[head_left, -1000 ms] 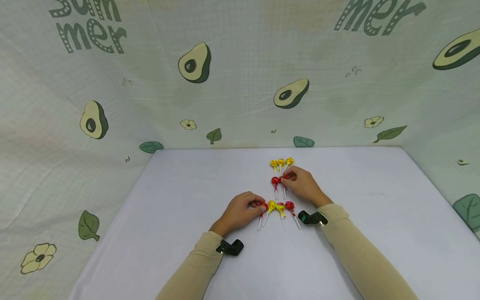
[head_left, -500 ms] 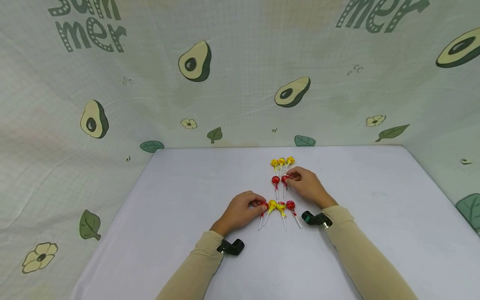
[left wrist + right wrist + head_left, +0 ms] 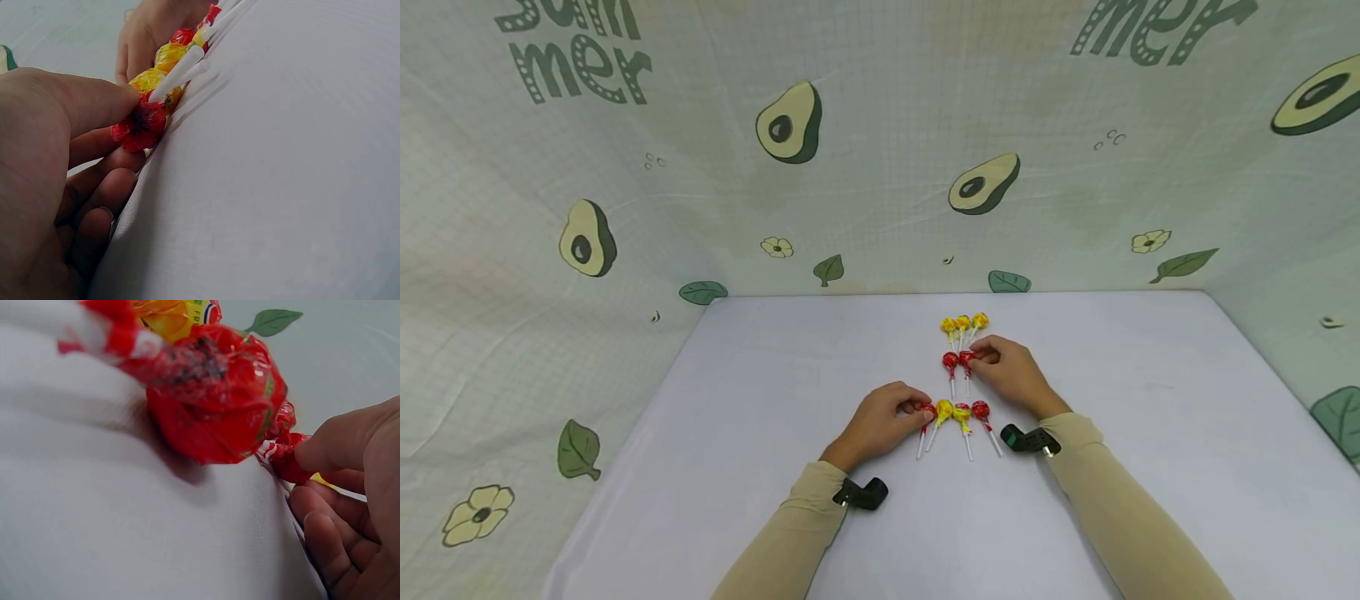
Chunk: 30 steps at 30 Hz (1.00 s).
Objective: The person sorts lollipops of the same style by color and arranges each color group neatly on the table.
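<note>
My left hand (image 3: 883,421) pinches the wrapped head of a red lollipop (image 3: 147,128) between thumb and fingers, at the left end of the front row. Beside it lie two yellow lollipops (image 3: 944,410) and another red lollipop (image 3: 981,410), sticks towards me. Farther back, my right hand (image 3: 1011,372) holds a red lollipop (image 3: 287,459) by its head, the thumb on the wrapper. Just left of that one lies a second red lollipop (image 3: 951,361). In the right wrist view, the front row's red lollipop looms large and partly covers the things behind it.
Three yellow lollipops (image 3: 963,322) form a back row beyond my right hand. Everything lies on a white-covered table (image 3: 760,367). A pale cloth (image 3: 880,225) printed with avocados and leaves hangs behind the table and at its sides.
The right hand shifted its red lollipop slightly right, then a little back left towards its neighbour. My left hand and the front row stay practically still.
</note>
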Each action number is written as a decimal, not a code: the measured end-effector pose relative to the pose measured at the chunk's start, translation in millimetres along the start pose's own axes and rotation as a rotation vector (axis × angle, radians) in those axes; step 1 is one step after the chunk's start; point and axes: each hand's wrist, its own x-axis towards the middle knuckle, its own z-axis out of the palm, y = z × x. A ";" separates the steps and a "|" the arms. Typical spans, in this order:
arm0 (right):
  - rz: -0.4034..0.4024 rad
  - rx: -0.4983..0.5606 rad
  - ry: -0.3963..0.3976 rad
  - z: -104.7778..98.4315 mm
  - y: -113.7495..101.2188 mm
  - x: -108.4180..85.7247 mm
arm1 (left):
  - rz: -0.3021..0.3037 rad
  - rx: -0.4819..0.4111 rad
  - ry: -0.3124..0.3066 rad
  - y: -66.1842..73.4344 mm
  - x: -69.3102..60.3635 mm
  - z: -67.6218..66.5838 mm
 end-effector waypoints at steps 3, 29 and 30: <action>-0.010 0.011 0.010 -0.7 2.1 0.3 | -0.002 0.001 0.003 0.2 0.3 -0.1; 0.163 0.075 0.088 -18.7 9.9 31.3 | 0.011 -0.007 0.012 -0.4 -1.1 -1.2; 0.170 0.077 0.087 -19.0 9.6 32.7 | 0.013 -0.007 0.011 -0.4 -1.2 -1.2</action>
